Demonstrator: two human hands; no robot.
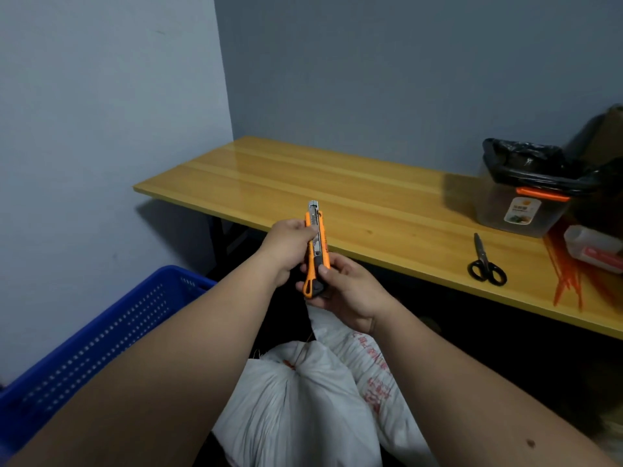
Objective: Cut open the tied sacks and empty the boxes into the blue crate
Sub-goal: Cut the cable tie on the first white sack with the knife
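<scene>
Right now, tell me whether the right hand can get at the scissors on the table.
Probably yes, but not at once. The right hand grips the utility knife together with the left hand. The scissors lie in the open on the table, with nothing between; it must let go first.

Item count, head view: two hands, left hand (290,246) and right hand (347,291); one orange utility knife (316,244); two white sacks, one tied sack (296,399) in front and one printed sack (374,375) behind it; one blue crate (101,335); one pair of scissors (485,264); one lidded plastic container (526,193); one wooden table (337,183)
</scene>
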